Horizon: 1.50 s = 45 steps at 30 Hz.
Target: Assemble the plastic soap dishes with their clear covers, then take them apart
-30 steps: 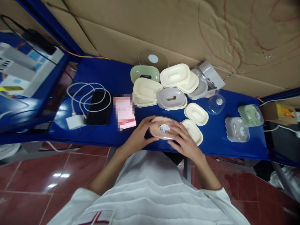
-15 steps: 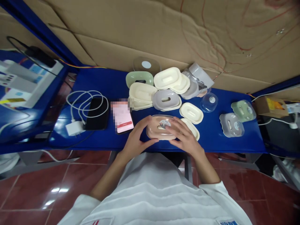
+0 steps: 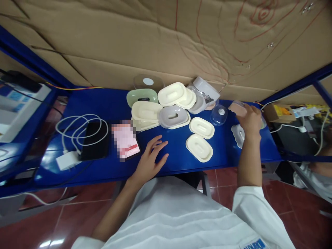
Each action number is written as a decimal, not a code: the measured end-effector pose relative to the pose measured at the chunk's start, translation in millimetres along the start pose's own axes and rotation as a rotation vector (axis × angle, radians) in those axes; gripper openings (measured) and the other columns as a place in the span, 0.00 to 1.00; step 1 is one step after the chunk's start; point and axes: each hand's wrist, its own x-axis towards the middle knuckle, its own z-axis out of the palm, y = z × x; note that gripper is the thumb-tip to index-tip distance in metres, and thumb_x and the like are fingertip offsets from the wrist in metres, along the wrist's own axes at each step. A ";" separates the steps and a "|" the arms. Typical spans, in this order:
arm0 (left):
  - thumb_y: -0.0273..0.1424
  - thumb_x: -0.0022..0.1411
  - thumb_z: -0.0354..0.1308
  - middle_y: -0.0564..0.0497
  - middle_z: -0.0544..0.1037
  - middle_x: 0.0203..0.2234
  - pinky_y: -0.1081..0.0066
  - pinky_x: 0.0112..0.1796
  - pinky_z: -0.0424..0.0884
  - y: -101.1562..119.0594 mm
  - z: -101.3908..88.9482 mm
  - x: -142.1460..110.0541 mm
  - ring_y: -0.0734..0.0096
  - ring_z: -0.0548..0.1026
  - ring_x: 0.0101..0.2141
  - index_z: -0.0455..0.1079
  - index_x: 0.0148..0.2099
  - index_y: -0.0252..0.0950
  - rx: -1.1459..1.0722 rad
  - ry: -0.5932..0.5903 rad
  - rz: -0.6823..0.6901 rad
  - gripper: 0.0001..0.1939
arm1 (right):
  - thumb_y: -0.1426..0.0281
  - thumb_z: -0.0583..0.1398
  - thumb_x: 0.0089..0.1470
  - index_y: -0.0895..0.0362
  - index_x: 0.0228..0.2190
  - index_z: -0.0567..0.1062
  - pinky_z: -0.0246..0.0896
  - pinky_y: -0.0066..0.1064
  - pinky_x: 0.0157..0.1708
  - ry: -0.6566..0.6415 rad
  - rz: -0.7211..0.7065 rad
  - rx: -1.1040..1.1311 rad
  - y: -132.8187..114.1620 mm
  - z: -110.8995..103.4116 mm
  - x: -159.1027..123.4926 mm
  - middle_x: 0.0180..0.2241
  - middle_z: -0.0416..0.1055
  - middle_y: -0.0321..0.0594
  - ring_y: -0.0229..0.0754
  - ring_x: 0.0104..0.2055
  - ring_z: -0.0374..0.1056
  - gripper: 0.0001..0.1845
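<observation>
My right hand (image 3: 250,119) is stretched out to the right end of the table. Its fingers grip a peach soap box (image 3: 237,108) with a clear lid, held tilted above the tabletop. Just below it sits a grey soap box (image 3: 237,135), partly covered by the hand and wrist. Of a green soap box (image 3: 263,122) only an edge shows behind the hand. My left hand (image 3: 150,160) hovers over the table's front part with its fingers apart and nothing in them. Two cream oval trays (image 3: 199,148) lie to its right.
A pile of cream trays (image 3: 171,94), a grey dish (image 3: 169,121) and a green dish (image 3: 135,95) fills the back middle. A clear lid (image 3: 219,116) stands right of it. Left lie a phone (image 3: 126,140), a black device (image 3: 94,145) and a white cable (image 3: 62,135) with its charger.
My right hand has carried the peach soap box from the front middle to the far right. My left hand has let go of it and stayed near the middle. The view has shifted right.
</observation>
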 end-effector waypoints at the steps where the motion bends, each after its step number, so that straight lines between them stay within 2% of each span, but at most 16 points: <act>1: 0.28 0.78 0.61 0.38 0.67 0.69 0.52 0.61 0.80 -0.5 0.0 0.2 0.57 0.79 0.59 0.67 0.70 0.43 0.008 0.008 -0.009 0.22 | 0.68 0.72 0.59 0.62 0.69 0.71 0.56 0.47 0.68 -0.022 0.025 -0.012 -3.9 5.4 7.3 0.65 0.70 0.64 0.58 0.67 0.63 0.40; 5: 0.28 0.78 0.59 0.40 0.71 0.66 0.55 0.60 0.80 -3.9 1.5 0.6 0.60 0.81 0.56 0.72 0.65 0.42 0.021 0.012 -0.013 0.16 | 0.67 0.72 0.58 0.62 0.70 0.69 0.57 0.49 0.67 -0.033 0.040 -0.012 -20.2 24.8 19.5 0.66 0.69 0.63 0.59 0.67 0.61 0.42; 9: 0.30 0.79 0.59 0.42 0.77 0.62 0.56 0.57 0.80 -6.7 6.0 1.1 0.59 0.82 0.56 0.75 0.60 0.41 0.094 -0.046 0.022 0.12 | 0.72 0.71 0.57 0.59 0.73 0.63 0.57 0.52 0.69 -0.058 0.020 -0.015 -28.5 39.9 18.7 0.69 0.65 0.61 0.60 0.70 0.59 0.47; 12: 0.30 0.80 0.58 0.43 0.81 0.57 0.57 0.55 0.78 -6.6 8.3 2.0 0.57 0.82 0.55 0.76 0.58 0.40 0.169 -0.091 0.083 0.10 | 0.71 0.66 0.61 0.59 0.73 0.63 0.58 0.56 0.70 -0.074 0.042 -0.024 -33.1 40.8 12.2 0.72 0.61 0.62 0.63 0.73 0.59 0.43; 14: 0.30 0.80 0.57 0.43 0.83 0.56 0.57 0.53 0.77 -6.0 8.6 2.0 0.58 0.83 0.53 0.77 0.57 0.39 0.194 -0.116 0.107 0.10 | 0.70 0.64 0.63 0.58 0.72 0.65 0.57 0.62 0.70 -0.046 0.025 -0.015 -38.7 33.2 -1.1 0.74 0.58 0.61 0.66 0.75 0.56 0.38; 17: 0.30 0.80 0.57 0.41 0.82 0.56 0.58 0.53 0.77 -4.3 8.4 2.2 0.58 0.83 0.53 0.77 0.58 0.38 0.215 -0.134 0.112 0.11 | 0.65 0.61 0.68 0.56 0.68 0.71 0.61 0.61 0.67 0.031 -0.145 0.122 -55.6 12.9 -45.2 0.71 0.65 0.57 0.65 0.72 0.62 0.30; 19: 0.29 0.79 0.58 0.39 0.81 0.59 0.57 0.55 0.77 -1.9 8.7 6.3 0.55 0.82 0.56 0.76 0.60 0.37 0.247 -0.103 0.100 0.12 | 0.61 0.58 0.73 0.56 0.61 0.77 0.68 0.51 0.61 0.041 -0.279 0.297 -73.1 -1.2 -90.1 0.59 0.78 0.53 0.57 0.60 0.73 0.21; 22: 0.28 0.77 0.60 0.37 0.76 0.65 0.52 0.59 0.75 3.4 10.3 25.4 0.49 0.78 0.62 0.74 0.65 0.39 0.351 0.004 0.080 0.18 | 0.60 0.59 0.74 0.54 0.48 0.82 0.69 0.43 0.50 0.015 -0.385 0.455 -104.2 -15.6 -162.1 0.44 0.83 0.45 0.49 0.45 0.77 0.14; 24: 0.28 0.76 0.61 0.36 0.70 0.71 0.48 0.63 0.72 6.1 12.1 45.7 0.44 0.72 0.68 0.73 0.69 0.41 0.409 0.032 0.053 0.22 | 0.58 0.63 0.73 0.53 0.49 0.82 0.67 0.44 0.50 -0.050 -0.462 0.442 -123.7 -19.8 -200.2 0.45 0.83 0.45 0.50 0.47 0.77 0.14; 27: 0.28 0.74 0.63 0.34 0.58 0.78 0.39 0.69 0.64 3.9 13.7 75.8 0.36 0.60 0.75 0.72 0.71 0.40 0.450 -0.025 -0.010 0.25 | 0.61 0.64 0.72 0.51 0.57 0.80 0.64 0.49 0.61 -0.161 -0.589 0.433 -145.5 -20.3 -233.0 0.55 0.80 0.47 0.52 0.58 0.76 0.16; 30: 0.27 0.74 0.61 0.36 0.59 0.78 0.37 0.69 0.65 -4.8 10.4 90.9 0.35 0.61 0.75 0.76 0.65 0.38 0.460 -0.067 -0.067 0.20 | 0.70 0.59 0.75 0.50 0.59 0.78 0.52 0.54 0.74 -0.240 -0.716 0.510 -158.7 -17.7 -241.3 0.64 0.76 0.45 0.49 0.70 0.69 0.16; 33: 0.27 0.78 0.56 0.41 0.71 0.71 0.43 0.68 0.70 -9.8 -0.5 85.4 0.44 0.69 0.71 0.79 0.60 0.40 0.390 -0.031 -0.058 0.15 | 0.73 0.58 0.75 0.51 0.60 0.77 0.46 0.56 0.78 -0.279 -0.811 0.581 -168.1 -13.1 -236.0 0.68 0.72 0.43 0.48 0.75 0.63 0.17; 36: 0.29 0.79 0.57 0.44 0.77 0.66 0.47 0.68 0.73 -5.0 -14.2 65.3 0.50 0.71 0.69 0.78 0.62 0.41 0.295 0.004 0.008 0.15 | 0.71 0.62 0.73 0.51 0.62 0.75 0.58 0.52 0.75 -0.216 -0.861 0.681 -172.9 -6.0 -227.9 0.65 0.75 0.46 0.49 0.71 0.67 0.19; 39: 0.27 0.79 0.58 0.45 0.76 0.66 0.47 0.67 0.75 3.2 -20.7 41.8 0.51 0.69 0.70 0.75 0.65 0.43 0.183 -0.074 0.090 0.17 | 0.68 0.67 0.68 0.47 0.65 0.73 0.72 0.46 0.63 -0.023 -0.793 0.797 -169.9 1.2 -223.6 0.56 0.77 0.45 0.50 0.62 0.74 0.26; 42: 0.25 0.78 0.58 0.44 0.75 0.66 0.46 0.67 0.75 6.0 -15.8 25.7 0.51 0.68 0.71 0.74 0.67 0.43 0.112 -0.170 0.129 0.19 | 0.65 0.70 0.65 0.41 0.64 0.73 0.72 0.48 0.61 0.110 -0.655 0.747 -161.1 4.5 -222.2 0.57 0.75 0.45 0.53 0.60 0.74 0.29; 45: 0.23 0.77 0.57 0.43 0.75 0.67 0.46 0.67 0.75 3.3 -6.9 20.2 0.50 0.67 0.72 0.74 0.66 0.42 0.074 -0.239 0.160 0.19 | 0.59 0.69 0.66 0.40 0.64 0.74 0.63 0.56 0.69 0.004 -0.628 0.588 -152.8 2.7 -222.0 0.63 0.73 0.45 0.59 0.67 0.70 0.28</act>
